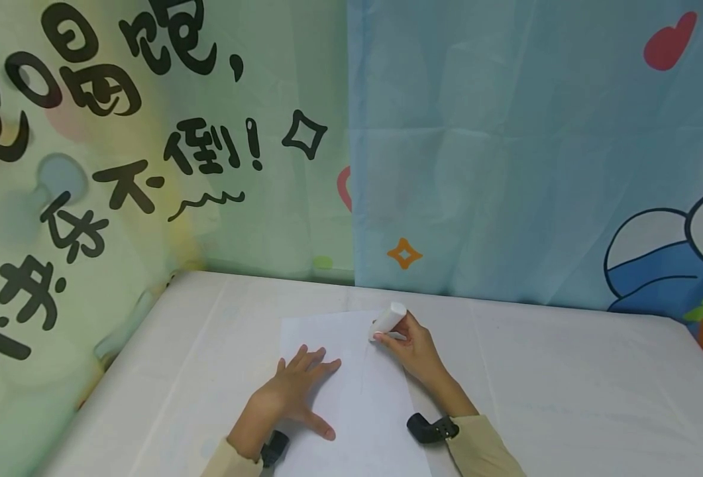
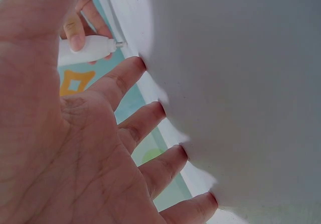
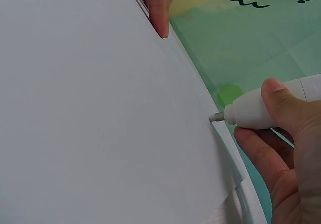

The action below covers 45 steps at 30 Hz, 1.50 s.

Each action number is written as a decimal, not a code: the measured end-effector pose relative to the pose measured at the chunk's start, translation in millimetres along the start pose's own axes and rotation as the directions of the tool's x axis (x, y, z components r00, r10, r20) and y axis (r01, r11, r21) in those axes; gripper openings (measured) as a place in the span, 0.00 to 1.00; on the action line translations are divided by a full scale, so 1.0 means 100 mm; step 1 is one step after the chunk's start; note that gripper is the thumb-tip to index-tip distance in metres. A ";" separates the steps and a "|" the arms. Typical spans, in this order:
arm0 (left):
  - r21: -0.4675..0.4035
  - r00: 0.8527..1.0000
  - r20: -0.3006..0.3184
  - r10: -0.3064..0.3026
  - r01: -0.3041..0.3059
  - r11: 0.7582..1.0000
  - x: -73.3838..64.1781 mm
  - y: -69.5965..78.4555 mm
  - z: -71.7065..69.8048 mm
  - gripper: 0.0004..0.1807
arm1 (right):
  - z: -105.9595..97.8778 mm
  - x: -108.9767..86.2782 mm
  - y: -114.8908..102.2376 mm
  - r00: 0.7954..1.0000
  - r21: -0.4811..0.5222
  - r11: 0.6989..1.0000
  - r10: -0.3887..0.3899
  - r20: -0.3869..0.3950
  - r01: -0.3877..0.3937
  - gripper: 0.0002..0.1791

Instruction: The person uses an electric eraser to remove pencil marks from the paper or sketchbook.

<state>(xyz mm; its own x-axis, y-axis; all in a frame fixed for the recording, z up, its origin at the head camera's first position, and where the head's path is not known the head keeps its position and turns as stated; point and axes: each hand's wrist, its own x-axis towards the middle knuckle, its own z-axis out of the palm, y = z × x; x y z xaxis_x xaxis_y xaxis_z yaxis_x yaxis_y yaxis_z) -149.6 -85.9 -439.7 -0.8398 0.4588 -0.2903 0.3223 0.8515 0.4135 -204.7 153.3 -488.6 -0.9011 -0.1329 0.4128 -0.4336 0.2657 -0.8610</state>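
Observation:
A sheet of white paper [image 1: 357, 411] lies on the white-covered table. On its left part rests my left hand [image 1: 294, 391], fingers spread and fingertips touching the sheet, as the left wrist view shows. Near the sheet's far right corner, my right hand [image 1: 419, 351] grips a thick white pen-shaped tool [image 1: 391, 317] between thumb and fingers. In the right wrist view the tool [image 3: 251, 108] tapers to a narrow grey metal tip [image 3: 216, 117], right at the paper surface. A fingertip of the left hand [image 3: 159, 18] appears at the top there.
The white tablecloth [image 1: 542, 391] spreads around the sheet on both sides. Behind the table hang a green printed cloth [image 1: 279, 218] with black characters and a blue one [image 1: 506, 165]. Each wrist wears a black strapped device [image 1: 431, 428].

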 end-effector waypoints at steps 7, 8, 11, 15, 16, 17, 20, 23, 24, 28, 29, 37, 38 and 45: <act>0.003 1.000 -0.003 -0.003 0.003 1.000 0.01 0.00 0.01 0.59 | -0.01 -0.01 -0.03 1.000 0.011 1.000 0.012 0.028 -0.012 0.23; 0.005 1.000 -0.004 -0.002 0.003 1.000 0.01 0.00 0.01 0.59 | -0.01 -0.01 -0.03 1.000 0.012 1.000 0.007 0.031 -0.007 0.23; 0.007 1.000 -0.005 -0.002 0.002 1.000 0.01 0.00 0.01 0.59 | -0.01 -0.01 -0.03 0.999 0.011 1.000 -0.007 0.033 0.007 0.23; 0.006 1.000 -0.008 -0.002 0.002 1.000 0.01 0.00 0.01 0.59 | -0.02 -0.01 -0.02 0.999 0.003 1.000 -0.012 0.038 0.012 0.23; 0.004 1.000 -0.007 -0.002 0.002 1.000 0.01 -0.01 0.01 0.59 | -0.02 -0.01 -0.02 0.999 0.001 1.000 -0.005 0.040 0.004 0.23; 0.005 1.000 -0.009 -0.001 0.001 1.000 0.01 -0.01 0.01 0.59 | -0.02 -0.01 -0.02 0.999 0.002 1.000 -0.002 0.043 0.002 0.23; 0.001 1.000 -0.012 0.004 -0.004 1.000 0.01 -0.01 0.01 0.59 | -0.02 -0.02 -0.03 0.999 0.009 1.000 0.011 0.049 -0.011 0.24; -0.007 1.000 -0.013 0.010 -0.010 1.000 0.00 0.00 0.01 0.59 | -0.02 -0.02 -0.03 0.999 0.014 1.000 0.004 0.045 -0.005 0.24; -0.011 1.000 -0.012 0.011 -0.011 1.000 -0.01 0.00 0.01 0.59 | -0.02 -0.02 -0.03 0.999 0.015 1.000 0.004 0.043 -0.004 0.24; -0.019 1.000 -0.012 0.017 -0.017 1.000 -0.02 0.00 0.01 0.59 | -0.02 -0.02 -0.02 0.999 0.012 1.000 -0.003 0.039 0.003 0.24; -0.017 1.000 -0.013 0.019 -0.019 1.000 -0.02 0.00 0.01 0.59 | -0.02 -0.02 -0.02 0.999 0.013 1.000 -0.005 0.038 0.004 0.24; -0.016 1.000 -0.010 0.017 -0.017 1.000 -0.02 0.00 0.00 0.59 | -0.01 -0.01 -0.02 0.999 0.011 1.000 -0.011 0.031 0.010 0.24; -0.015 1.000 -0.009 0.016 -0.017 1.000 -0.02 0.00 0.00 0.59 | -0.01 -0.01 -0.02 0.999 0.010 1.000 -0.009 0.031 0.008 0.24; -0.030 1.000 -0.010 0.013 -0.013 0.999 -0.02 0.00 0.01 0.58 | -0.02 -0.02 -0.03 0.999 0.014 1.000 0.009 0.031 -0.009 0.24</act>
<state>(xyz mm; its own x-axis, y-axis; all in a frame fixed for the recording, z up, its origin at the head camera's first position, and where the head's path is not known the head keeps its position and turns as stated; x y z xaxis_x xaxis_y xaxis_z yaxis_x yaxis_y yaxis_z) -147.6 -87.1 -439.7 -0.8400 0.4672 -0.2760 0.3200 0.8373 0.4433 -201.9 154.1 -486.2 -0.9042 -0.1597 0.3960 -0.4253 0.2535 -0.8688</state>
